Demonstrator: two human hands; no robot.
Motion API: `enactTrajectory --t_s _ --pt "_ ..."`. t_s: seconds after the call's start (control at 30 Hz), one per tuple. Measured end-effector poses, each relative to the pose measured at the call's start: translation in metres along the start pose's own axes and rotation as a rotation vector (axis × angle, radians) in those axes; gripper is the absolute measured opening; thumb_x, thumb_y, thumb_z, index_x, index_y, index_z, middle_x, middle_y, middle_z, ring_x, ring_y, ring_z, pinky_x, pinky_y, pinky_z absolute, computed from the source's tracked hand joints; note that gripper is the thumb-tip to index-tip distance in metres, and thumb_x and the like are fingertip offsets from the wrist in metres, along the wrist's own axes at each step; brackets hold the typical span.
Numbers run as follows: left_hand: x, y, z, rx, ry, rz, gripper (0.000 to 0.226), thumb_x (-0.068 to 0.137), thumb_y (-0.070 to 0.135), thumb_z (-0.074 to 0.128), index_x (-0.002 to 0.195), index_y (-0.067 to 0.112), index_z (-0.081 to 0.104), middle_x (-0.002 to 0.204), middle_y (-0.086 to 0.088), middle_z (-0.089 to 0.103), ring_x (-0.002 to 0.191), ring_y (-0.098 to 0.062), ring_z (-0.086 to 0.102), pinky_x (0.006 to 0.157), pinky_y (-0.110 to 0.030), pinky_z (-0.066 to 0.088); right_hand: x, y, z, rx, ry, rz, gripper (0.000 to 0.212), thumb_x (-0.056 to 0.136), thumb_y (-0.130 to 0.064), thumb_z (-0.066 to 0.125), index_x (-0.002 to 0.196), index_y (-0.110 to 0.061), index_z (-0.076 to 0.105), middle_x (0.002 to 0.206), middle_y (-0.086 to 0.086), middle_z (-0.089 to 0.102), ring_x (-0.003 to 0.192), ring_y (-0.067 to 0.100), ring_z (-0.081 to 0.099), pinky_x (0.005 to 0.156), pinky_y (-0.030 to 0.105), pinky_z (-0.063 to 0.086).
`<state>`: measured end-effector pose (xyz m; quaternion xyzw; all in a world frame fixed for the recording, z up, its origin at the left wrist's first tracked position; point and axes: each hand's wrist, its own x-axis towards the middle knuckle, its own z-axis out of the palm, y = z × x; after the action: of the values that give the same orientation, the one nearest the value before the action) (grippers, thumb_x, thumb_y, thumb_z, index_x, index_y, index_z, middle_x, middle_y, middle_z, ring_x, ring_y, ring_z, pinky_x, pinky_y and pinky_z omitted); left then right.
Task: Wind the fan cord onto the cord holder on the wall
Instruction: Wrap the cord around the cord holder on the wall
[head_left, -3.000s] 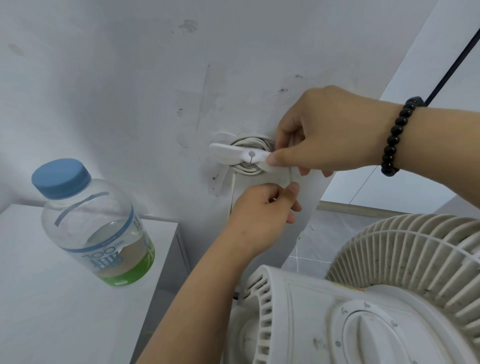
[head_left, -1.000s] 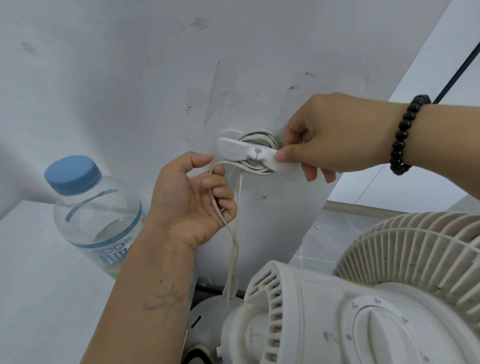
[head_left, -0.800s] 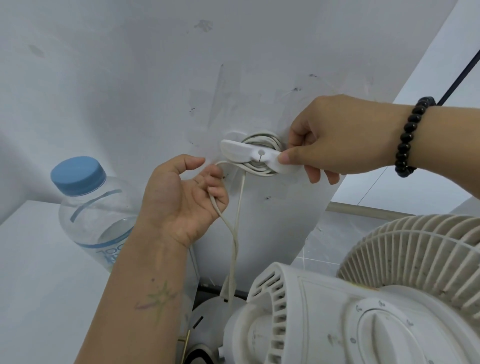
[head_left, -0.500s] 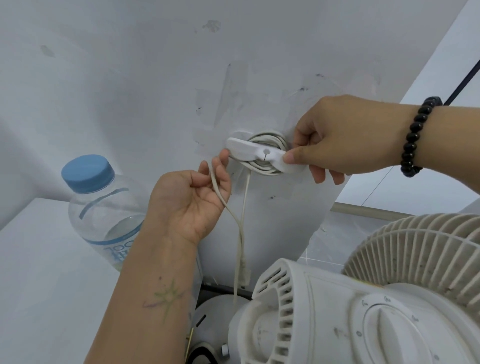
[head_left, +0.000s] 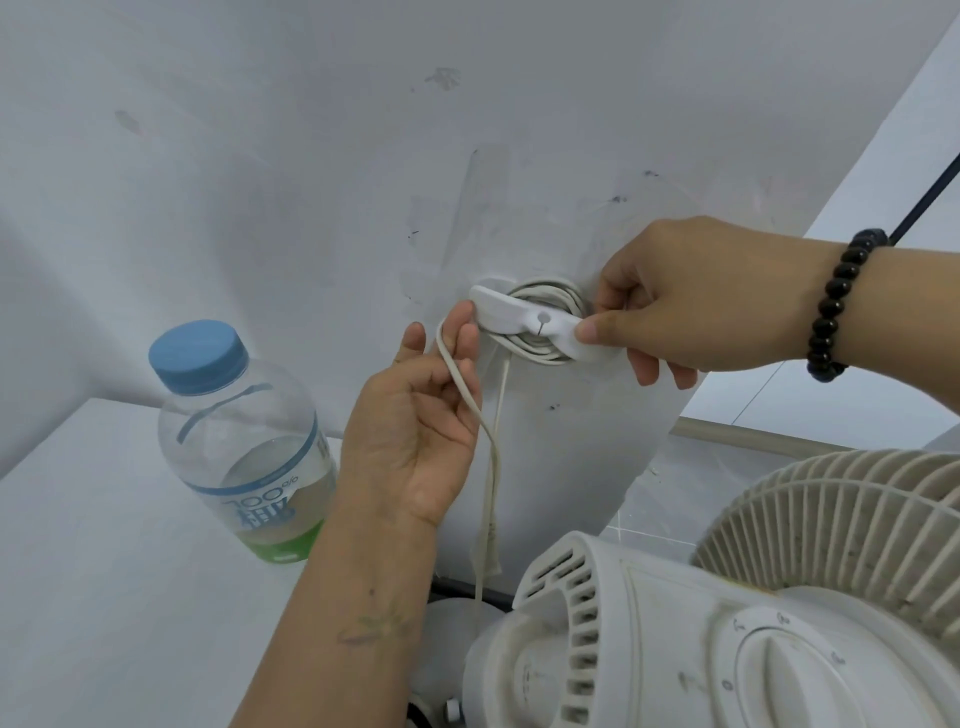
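Note:
A white cord holder (head_left: 524, 319) is fixed to the grey-white wall, with several turns of the white fan cord (head_left: 491, 467) coiled behind its crossbar. My right hand (head_left: 691, 301), wearing a black bead bracelet, pinches the right end of the holder's bar. My left hand (head_left: 421, 421) is just left of the holder, palm towards me, fingers closed on a loop of the cord at the bar's left tip. Two strands hang down from there to the white fan (head_left: 727, 623) at the bottom right.
A clear water bottle (head_left: 244, 441) with a blue cap stands on a white surface (head_left: 104, 571) at the left, close to my left forearm. A black cable (head_left: 930, 197) runs up the wall at the far right. Grey floor shows behind the fan.
My left hand went from under the holder round to its left side and has risen with the cord loop to the bar's left tip. My right hand has stayed on the holder.

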<state>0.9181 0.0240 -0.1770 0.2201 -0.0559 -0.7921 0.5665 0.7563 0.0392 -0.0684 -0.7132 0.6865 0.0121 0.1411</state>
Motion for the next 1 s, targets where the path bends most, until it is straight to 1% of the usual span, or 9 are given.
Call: enactTrajectory --t_s 0.1,0.2,0.37,0.47,0.5,0.57,0.77,0.93,1.0 --pt "0.0 -0.009 -0.003 -0.004 -0.059 0.063 0.034 0.087 -0.013 0.044 0.093 0.019 0.053 0.095 -0.006 0.076 0.078 -0.01 0.072 0.063 -0.015 0.055 0.0 0.0 0.0 0.007 0.003 0.001 0.035 0.095 -0.038 0.048 0.077 -0.012 0.065 0.051 -0.008 0.069 0.048 0.009 0.065 0.06 0.022 0.05" --pt "0.001 -0.011 -0.006 0.026 -0.104 0.094 0.026 0.082 -0.003 0.057 0.089 0.022 0.056 0.096 -0.002 0.076 0.081 -0.007 0.071 0.067 -0.015 0.054 0.0 0.0 0.001 0.015 -0.001 0.005 0.033 0.095 -0.037 0.047 0.08 -0.013 0.063 0.056 -0.006 0.071 0.047 0.009 0.065 0.062 0.023 0.052" --pt "0.003 -0.01 -0.006 0.023 -0.075 0.085 0.027 0.077 0.011 0.063 0.103 0.015 0.061 0.09 0.001 0.076 0.077 -0.005 0.07 0.064 -0.016 0.053 0.0 -0.001 0.002 -0.002 0.002 0.011 0.034 0.095 -0.037 0.047 0.081 -0.012 0.063 0.058 -0.004 0.072 0.046 0.009 0.065 0.054 0.021 0.047" --pt "0.005 -0.009 -0.004 0.016 0.027 0.038 0.011 0.073 0.007 0.066 0.072 0.01 0.076 0.083 0.0 0.077 0.071 -0.006 0.071 0.064 -0.016 0.053 0.0 0.0 0.003 -0.014 0.008 0.011 0.032 0.095 -0.038 0.047 0.08 -0.013 0.061 0.058 -0.004 0.071 0.047 0.011 0.066 0.051 0.021 0.044" --pt "0.005 -0.009 -0.004 0.019 0.062 0.031 0.014 0.073 0.006 0.066 0.065 0.01 0.076 0.081 -0.001 0.077 0.07 -0.007 0.072 0.064 -0.015 0.054 -0.001 0.0 0.004 -0.013 0.01 0.012 0.032 0.095 -0.038 0.047 0.08 -0.013 0.061 0.058 -0.004 0.071 0.046 0.011 0.065 0.049 0.021 0.043" --pt "0.007 -0.009 -0.004 0.011 0.101 0.029 0.021 0.079 0.003 0.065 0.061 0.008 0.076 0.08 -0.004 0.077 0.069 -0.008 0.072 0.064 -0.015 0.055 -0.001 0.0 0.004 -0.005 0.013 0.015 0.032 0.095 -0.038 0.047 0.079 -0.014 0.06 0.058 -0.003 0.071 0.045 0.011 0.064 0.047 0.02 0.041" --pt "0.007 -0.007 0.001 0.021 0.071 0.055 0.028 0.086 0.002 0.061 0.062 0.007 0.075 0.078 -0.006 0.076 0.069 -0.01 0.073 0.067 -0.017 0.056 -0.002 0.001 0.004 0.02 0.023 0.019 0.031 0.094 -0.038 0.049 0.079 -0.014 0.061 0.057 -0.003 0.071 0.045 0.011 0.064 0.047 0.02 0.043" --pt "0.008 -0.007 0.004 0.097 0.012 0.125 0.007 0.083 0.004 0.061 0.082 0.006 0.067 0.081 -0.005 0.074 0.074 -0.011 0.071 0.068 -0.018 0.057 -0.001 0.001 0.003 0.021 0.035 0.004 0.032 0.094 -0.038 0.05 0.079 -0.013 0.063 0.057 -0.004 0.07 0.043 0.009 0.064 0.048 0.02 0.043" --pt "0.009 -0.005 0.006 0.126 0.0 0.137 0.007 0.084 0.004 0.06 0.083 0.007 0.066 0.081 -0.005 0.073 0.075 -0.011 0.069 0.069 -0.017 0.056 -0.001 0.001 0.002 0.015 0.038 -0.002 0.033 0.094 -0.038 0.05 0.079 -0.012 0.065 0.057 -0.004 0.071 0.044 0.009 0.064 0.048 0.019 0.043"
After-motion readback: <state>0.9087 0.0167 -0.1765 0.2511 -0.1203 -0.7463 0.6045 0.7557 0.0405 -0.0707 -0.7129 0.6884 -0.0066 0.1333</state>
